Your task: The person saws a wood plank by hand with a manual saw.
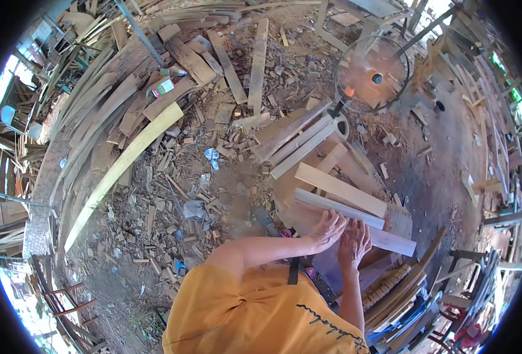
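My left hand (328, 231) has its fingers bent over the near edge of a pale wooden board (338, 207) on the low work surface in front of me. Close beside it, my right hand (354, 243) is curled at the same spot, fingers on the wood. From under my hands a second, pinkish board (393, 242) sticks out to the right. Just beyond lies a thicker light plank (340, 189). My palms hide part of the wood, and the fingertips' exact hold is partly covered.
A round fan (371, 74) stands beyond the work surface. Several narrow boards (302, 146) lie on its far side. Long planks (104, 106) are stacked at left, with a curved pale plank (124, 165) on the ground. Offcuts (160, 212) litter the floor; more lumber (390, 289) lies near my right arm.
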A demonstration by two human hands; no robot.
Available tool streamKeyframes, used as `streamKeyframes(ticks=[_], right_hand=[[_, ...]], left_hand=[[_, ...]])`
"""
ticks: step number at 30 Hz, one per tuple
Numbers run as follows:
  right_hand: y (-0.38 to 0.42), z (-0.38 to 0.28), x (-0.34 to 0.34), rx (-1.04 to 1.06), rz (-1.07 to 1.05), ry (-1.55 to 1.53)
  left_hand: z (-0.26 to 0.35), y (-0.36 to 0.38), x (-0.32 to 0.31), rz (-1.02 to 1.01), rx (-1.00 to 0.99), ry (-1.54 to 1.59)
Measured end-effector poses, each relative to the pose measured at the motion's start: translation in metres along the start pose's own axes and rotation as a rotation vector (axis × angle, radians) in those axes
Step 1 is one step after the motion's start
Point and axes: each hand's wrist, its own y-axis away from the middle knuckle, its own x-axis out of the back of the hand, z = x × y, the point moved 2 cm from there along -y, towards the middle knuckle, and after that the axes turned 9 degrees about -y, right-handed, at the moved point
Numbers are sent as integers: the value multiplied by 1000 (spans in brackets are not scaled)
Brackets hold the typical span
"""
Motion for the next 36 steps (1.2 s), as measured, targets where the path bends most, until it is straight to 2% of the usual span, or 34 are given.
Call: streamKeyframes(ticks=[4,6,14,18,25,30,36], right_hand=[[0,0,-1,-1,17,7],[0,2,-2,10,39,15],[-2,-1,5,-53,-29,-67],[-3,-4,9,-61,-40,-94],[-3,-6,13,-75,-46,-152],[-3,-7,20,-101,-25,-136],[1,-4,14,-73,-2,-169]], left_hand=[[2,-4,0,-47,-34,17],[6,-5,-2,5,-23,73],[4,-2,11,-35,-70,-32],[4,3,6,12,-84,-78],[2,-2,11,-53,-104,-87],[-1,-8,18,-92,-195,-102],[7,-10,17,-216,-151,-48]])
